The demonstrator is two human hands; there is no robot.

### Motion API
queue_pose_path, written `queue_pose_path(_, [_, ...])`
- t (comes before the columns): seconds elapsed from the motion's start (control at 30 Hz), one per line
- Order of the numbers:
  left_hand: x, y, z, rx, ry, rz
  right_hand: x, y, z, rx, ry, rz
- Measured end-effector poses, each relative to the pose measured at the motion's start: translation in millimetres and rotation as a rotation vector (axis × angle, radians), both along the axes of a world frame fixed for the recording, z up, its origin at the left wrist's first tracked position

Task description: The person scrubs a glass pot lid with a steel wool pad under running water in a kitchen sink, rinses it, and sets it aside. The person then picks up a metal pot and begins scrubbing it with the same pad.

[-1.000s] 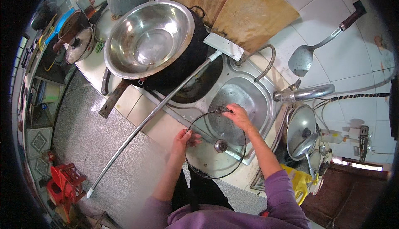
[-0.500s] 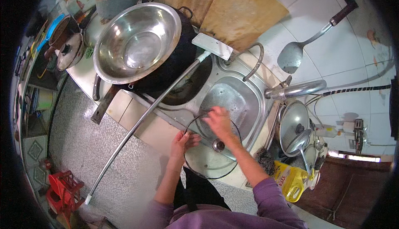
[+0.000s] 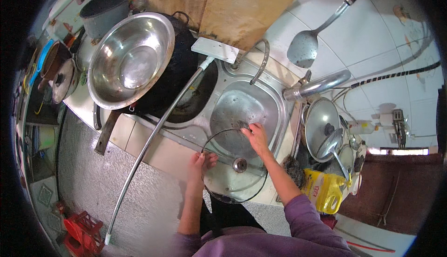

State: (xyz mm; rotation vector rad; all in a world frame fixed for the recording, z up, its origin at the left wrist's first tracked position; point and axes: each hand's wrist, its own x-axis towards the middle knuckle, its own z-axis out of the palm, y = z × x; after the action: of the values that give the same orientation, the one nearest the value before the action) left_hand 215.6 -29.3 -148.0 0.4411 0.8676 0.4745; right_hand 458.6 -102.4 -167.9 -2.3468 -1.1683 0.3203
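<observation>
A round glass pot lid with a dark rim and a round knob hangs tilted over the front edge of the steel sink. My left hand grips its rim on the left, thumb and fingers pressed together. At the lid's far edge is my right hand, its fingers drawn together against the rim. A small dark, fuzzy patch shows at those fingertips; I cannot make out its kind. Behind my right hand the basin holds only wet specks and drops that I can see.
A white-headed pole leans across the counter left of the basin. Beyond it a steel bowl sits on a black wok. Right of the sink are a steel wool pad, a yellow jug and a lidded pan. A faucet juts in.
My right hand has moved from above the lid's middle to its far right rim. My left hand keeps its hold on the left rim. The whole view has shifted a little.
</observation>
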Motion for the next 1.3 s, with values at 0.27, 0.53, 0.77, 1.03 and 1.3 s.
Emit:
queue_pose_path(0.27, [-8.4,-12.8,-28.7,-0.042,-0.078,0.021,-19.5,-24.5,12.8,-0.063,0.337,-0.213])
queue_pose_path(0.53, [-40.7,-9.9,-34.7,-0.114,-0.152,0.002,-21.0,87.5,20.6,0.080,0.380,0.386])
queue_pose_path(0.77, [-31.9,29.2,5.8,0.019,0.007,-0.036,-90.6,110.7,32.1,0.044,0.202,0.849])
queue_pose_path(1.03, [-22.1,19.5,-1.8,0.007,0.033,0.009,-41.8,76.3,17.4,0.154,-0.018,0.266])
queue_pose_path(1.3, [-15.6,6.2,-9.4,-0.075,-0.039,0.100,-107.1,76.3,48.2,0.059,-0.155,0.303])
